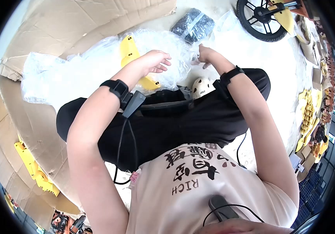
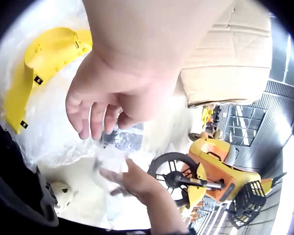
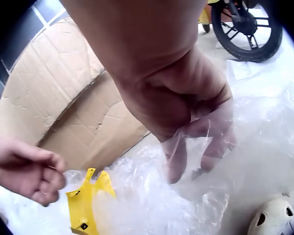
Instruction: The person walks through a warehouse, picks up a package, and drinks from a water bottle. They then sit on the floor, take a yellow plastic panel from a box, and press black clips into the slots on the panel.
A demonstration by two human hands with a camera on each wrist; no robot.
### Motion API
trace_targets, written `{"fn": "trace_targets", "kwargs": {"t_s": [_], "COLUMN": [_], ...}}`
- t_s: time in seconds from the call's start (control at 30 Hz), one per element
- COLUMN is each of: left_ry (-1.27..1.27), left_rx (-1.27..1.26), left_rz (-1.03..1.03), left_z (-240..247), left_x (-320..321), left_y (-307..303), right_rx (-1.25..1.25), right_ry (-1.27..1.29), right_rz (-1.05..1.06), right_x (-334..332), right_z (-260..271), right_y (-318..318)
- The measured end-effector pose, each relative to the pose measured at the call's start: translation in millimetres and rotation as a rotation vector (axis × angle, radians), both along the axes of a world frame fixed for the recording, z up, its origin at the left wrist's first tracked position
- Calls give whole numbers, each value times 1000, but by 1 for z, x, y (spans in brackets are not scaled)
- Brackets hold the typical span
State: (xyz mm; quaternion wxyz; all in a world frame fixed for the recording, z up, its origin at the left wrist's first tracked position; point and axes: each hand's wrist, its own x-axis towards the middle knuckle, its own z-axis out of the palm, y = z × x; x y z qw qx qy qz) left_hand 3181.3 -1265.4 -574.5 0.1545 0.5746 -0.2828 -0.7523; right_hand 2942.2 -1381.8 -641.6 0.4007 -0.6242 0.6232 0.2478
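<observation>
The panel is showing yellow, the plastic wrap translucent white, the cardboard tan, and the pale shirt black lettering.

Below the left hand, a panel amid plastic film; beyond the right hand, a bundle; farther right, a wheel.

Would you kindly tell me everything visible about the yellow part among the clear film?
The yellow part is a long, curved, plastic-looking panel with small black patches along it. It lies amid crumpled clear film, which touches it. In the head view the left hand, apparently not touching it, partly hides it.
</observation>
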Motion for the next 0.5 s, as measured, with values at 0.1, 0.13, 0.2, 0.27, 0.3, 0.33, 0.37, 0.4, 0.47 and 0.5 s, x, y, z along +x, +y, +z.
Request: {"fn": "trace_targets", "kwargs": {"t_s": [0.1, 0.13, 0.2, 0.27, 0.3, 0.33, 0.37, 0.4, 0.47, 0.5], "left_ry": [26, 103, 277, 454, 638, 818, 824, 848, 874, 881], "left_rx": [29, 59, 39, 22, -106, -239, -251, -344, -438, -457], "left_rz": [266, 345, 493, 634, 609, 576, 587, 575, 561, 564], "left_z": [-35, -35, -5, 27, 40, 53, 69, 84, 93, 92], "left_x": [-11, -18, -32, -40, -41, -41, -41, -40, -38, -35], "left_y": [-5, -4, -1, -2, -4, -5, -6, -7, -7, -7], "right_rx": [-191, -468, -658, -806, -816, -949, -1077, -1045, -1083, -1116], "right_ry": [73, 109, 130, 99, 101, -20, -145, -138, -220, -304], "right_rz": [315, 522, 589, 573, 593, 616, 634, 613, 627, 633], "right_x": [29, 23, 39, 54, 56, 57, 58, 59, 60, 60], "right_z": [106, 106, 159, 203, 217, 229, 236, 239, 241, 240], "right_y": [23, 27, 49, 70, 78, 84, 89, 90, 88, 87]}}
